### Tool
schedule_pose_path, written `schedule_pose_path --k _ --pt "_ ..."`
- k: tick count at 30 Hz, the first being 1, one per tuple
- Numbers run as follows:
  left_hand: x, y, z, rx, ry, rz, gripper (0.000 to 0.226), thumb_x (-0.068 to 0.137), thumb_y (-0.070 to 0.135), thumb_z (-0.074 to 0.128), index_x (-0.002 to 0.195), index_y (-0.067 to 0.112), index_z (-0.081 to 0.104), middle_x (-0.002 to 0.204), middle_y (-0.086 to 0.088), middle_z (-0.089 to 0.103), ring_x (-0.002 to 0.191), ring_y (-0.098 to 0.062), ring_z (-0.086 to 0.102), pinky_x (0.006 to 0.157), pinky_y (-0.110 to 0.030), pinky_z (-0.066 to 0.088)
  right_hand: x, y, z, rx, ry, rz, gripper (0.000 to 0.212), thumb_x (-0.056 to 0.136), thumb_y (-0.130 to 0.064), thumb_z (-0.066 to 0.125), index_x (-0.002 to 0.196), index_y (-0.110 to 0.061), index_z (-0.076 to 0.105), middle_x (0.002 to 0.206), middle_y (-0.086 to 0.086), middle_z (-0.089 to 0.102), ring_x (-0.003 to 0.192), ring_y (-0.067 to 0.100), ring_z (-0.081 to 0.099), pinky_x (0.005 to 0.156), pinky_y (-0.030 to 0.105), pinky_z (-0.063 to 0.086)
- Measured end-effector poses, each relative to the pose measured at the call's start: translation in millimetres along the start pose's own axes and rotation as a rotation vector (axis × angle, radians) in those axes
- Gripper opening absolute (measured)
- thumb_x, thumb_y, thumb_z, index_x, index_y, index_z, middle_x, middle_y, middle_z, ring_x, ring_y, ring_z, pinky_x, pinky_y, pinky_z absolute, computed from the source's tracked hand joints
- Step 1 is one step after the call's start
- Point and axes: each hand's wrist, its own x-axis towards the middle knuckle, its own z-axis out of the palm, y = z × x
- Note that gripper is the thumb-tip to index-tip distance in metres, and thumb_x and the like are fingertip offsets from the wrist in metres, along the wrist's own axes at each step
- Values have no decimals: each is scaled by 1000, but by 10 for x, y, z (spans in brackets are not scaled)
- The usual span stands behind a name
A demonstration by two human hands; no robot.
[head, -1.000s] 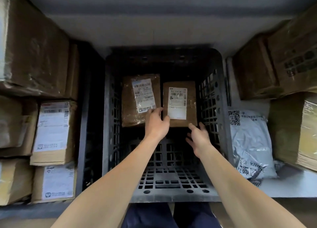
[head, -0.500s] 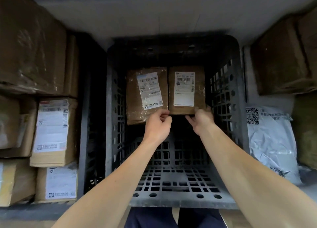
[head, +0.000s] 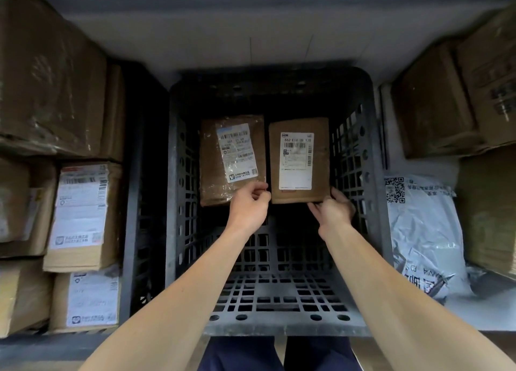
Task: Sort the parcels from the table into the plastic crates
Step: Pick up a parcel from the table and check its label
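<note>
A black plastic crate [head: 360, 175] stands in front of me with two brown parcels inside at its far end. The left parcel [head: 212, 158] is wrapped in clear tape and has a white label. The right parcel [head: 275, 161] is a plain brown box with a white label. My right hand [head: 332, 210] grips the right parcel's near right corner. My left hand [head: 251, 206] has curled fingers pinching the near left corner of that same parcel, right where the two parcels meet.
Stacked cardboard boxes [head: 81, 217] fill the space left of the crate. More brown boxes [head: 435, 102] stand at the right, with a grey plastic mailer bag [head: 421, 231] beside the crate wall. The near part of the crate floor [head: 279, 295] is bare grid.
Both hands reached in and took the right parcel's near corners, and the parcel has been set straight beside the left one. The camera moved closer over the crate.
</note>
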Motion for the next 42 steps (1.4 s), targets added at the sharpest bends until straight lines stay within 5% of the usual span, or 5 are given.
schedule_pose_path --k 6,10,16,32,42 --pt "-119 -122 92 110 60 -72 16 100 22 56 100 19 72 101 3 71 92 -17 64 76 -29 48 -94 100 -33 -194 126 -28 53 97 10 43 142 -11 62 124 22 70 74 15 59 58 21 45" --pt "-107 -171 146 128 -88 -225 42 103 32 60 140 12 61 142 -3 59 131 -25 54 102 -31 42 -93 6 -28 -358 51 -39 55 101 1 44 153 -15 47 146 13 57 124 27 58 98 33 50" --pt "-106 -341 262 -110 -262 -289 78 101 41 63 164 17 24 167 -2 35 149 -20 40 123 -44 36 -139 72 -33 -332 8 -59 53 102 5 46 150 -16 53 114 4 67 105 24 67 95 31 57" --pt "-178 -506 216 78 -76 -273 33 99 45 60 102 12 62 103 -2 64 96 -20 61 89 -36 50 -389 468 -557 -287 223 -7 33 89 12 59 116 -4 68 112 18 72 102 30 71 79 33 54" --pt "-321 -454 193 125 -327 -133 64 101 35 62 158 21 36 145 2 54 132 -18 52 106 -30 41 -630 261 -666 -803 -106 -231 59 98 -14 60 153 -19 38 141 4 60 129 26 57 109 44 46"
